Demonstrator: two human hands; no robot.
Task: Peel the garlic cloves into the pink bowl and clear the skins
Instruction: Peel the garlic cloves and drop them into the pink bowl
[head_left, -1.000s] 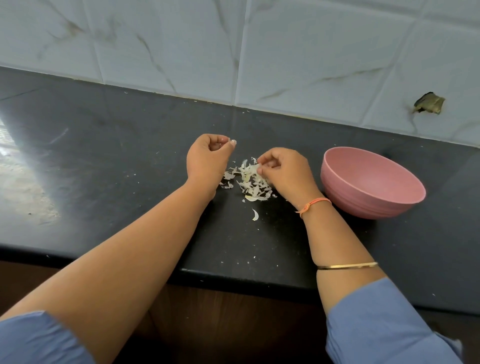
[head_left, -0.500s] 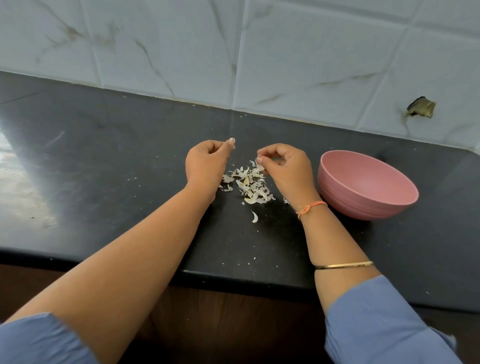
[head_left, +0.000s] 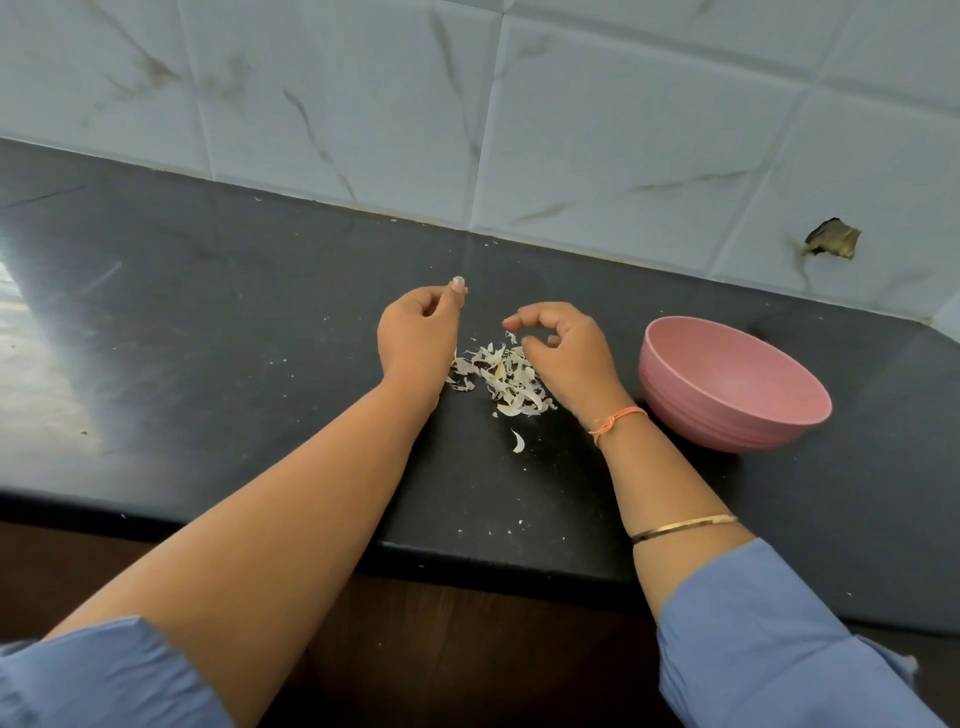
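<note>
On the black countertop (head_left: 208, 312), garlic skins (head_left: 504, 376) lay between the left hand (head_left: 415, 338) and the right hand (head_left: 571, 358). The right hand arched loosely and held nothing. The left hand's curled fingers hid whether it held anything.

Black speckled stone countertop (head_left: 234, 332) is polished glossy; round pink plastic bowl (head_left: 691, 410) is finished matt; white garlic skins (head_left: 511, 382) are seen papery, thin.

Blue sleeves (head_left: 769, 639), an orange wrist thread (head_left: 618, 418) and gold bangle (head_left: 685, 527) (both right arm).
</note>
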